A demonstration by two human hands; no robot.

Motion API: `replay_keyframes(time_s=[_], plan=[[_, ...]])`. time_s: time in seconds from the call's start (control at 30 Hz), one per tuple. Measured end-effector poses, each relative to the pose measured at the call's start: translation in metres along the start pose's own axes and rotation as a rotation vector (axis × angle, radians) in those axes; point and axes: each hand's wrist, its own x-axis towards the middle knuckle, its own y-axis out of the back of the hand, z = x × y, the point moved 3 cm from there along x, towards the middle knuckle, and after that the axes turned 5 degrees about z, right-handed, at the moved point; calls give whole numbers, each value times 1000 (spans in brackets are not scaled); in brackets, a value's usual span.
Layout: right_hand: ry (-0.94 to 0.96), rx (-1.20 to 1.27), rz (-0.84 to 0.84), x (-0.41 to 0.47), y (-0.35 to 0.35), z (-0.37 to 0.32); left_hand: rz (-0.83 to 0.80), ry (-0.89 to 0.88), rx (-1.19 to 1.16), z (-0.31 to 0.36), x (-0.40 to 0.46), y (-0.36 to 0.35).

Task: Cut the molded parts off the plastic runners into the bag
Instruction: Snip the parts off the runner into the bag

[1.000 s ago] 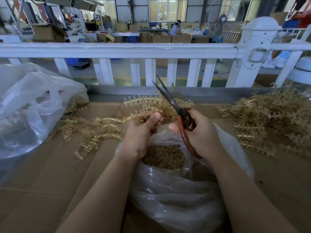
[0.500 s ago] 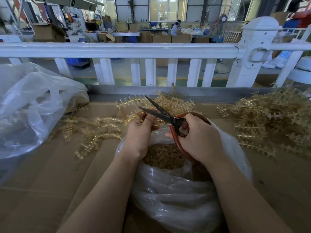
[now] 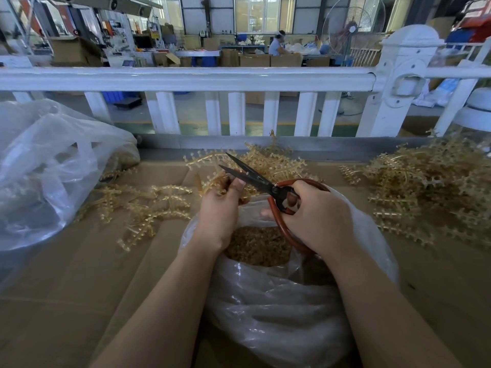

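Observation:
My left hand [image 3: 220,208] holds a curved amber plastic runner [image 3: 212,181] with small molded parts, just above the mouth of a clear plastic bag [image 3: 279,309]. My right hand [image 3: 316,216] grips red-handled scissors [image 3: 265,184]; the black blades are parted and point left, right at the runner by my left fingertips. Inside the bag lies a heap of cut amber parts [image 3: 257,245].
Loose runners [image 3: 148,205] lie on the cardboard [image 3: 79,288] to the left, and a big tangled pile of runners [image 3: 430,187] to the right. A crumpled clear bag [image 3: 45,168] sits far left. A white railing [image 3: 186,78] runs behind the table.
The scissors swung down from pointing up and away to pointing left at the runner, with the blades now parted. My left hand has stayed over the bag.

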Motion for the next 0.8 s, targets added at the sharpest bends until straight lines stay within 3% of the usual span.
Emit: replay_keyframes(time_s=[0.8], plan=[[3,49,27,-1,2,1,37,5,-199,-1,5,2]])
